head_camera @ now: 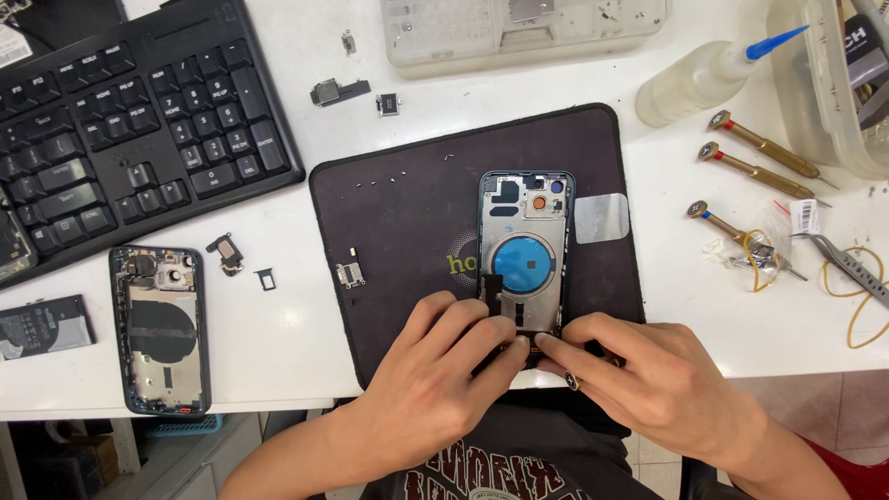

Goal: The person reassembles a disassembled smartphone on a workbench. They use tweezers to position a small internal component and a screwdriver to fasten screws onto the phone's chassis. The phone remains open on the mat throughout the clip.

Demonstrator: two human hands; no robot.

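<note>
Left hand (435,366): fingers bent, fingertips pressed on the near end of the open phone shell (524,250), pinching a small part there; the part itself is hidden under the fingers.
Right hand (648,375): ring on one finger, thumb and forefinger closed together at the same near end, tips meeting those of the left hand. Whether it grips a part or only presses, I cannot tell.
Open phone shell: blue-grey frame, lying flat on the dark work mat (407,231), middle of the scene, camera end far, near end under both hands. Inside show a round blue coil and, at the far end, an orange dot; no battery or board fitted.
Progress, judged: shell largely empty, work confined to the near end; most inner parts not yet in place.
Second phone shell (159,329): left, on the white table (296,315), also open, with a dark round coil.
Flat battery (44,326): far left edge, just beside the second shell.
Keyboard (120,130): black, far left.
Small loose parts (338,91): on the table beyond the mat; tiny screws on the mat's far side.
Screwdrivers (755,157): three, brass-handled, right.
Squeeze bottle (694,83): clear, blue tip, far right.
Tweezers (847,264): right edge, among yellow rubber bands.
Clear plastic tray (519,32): far middle.
</note>
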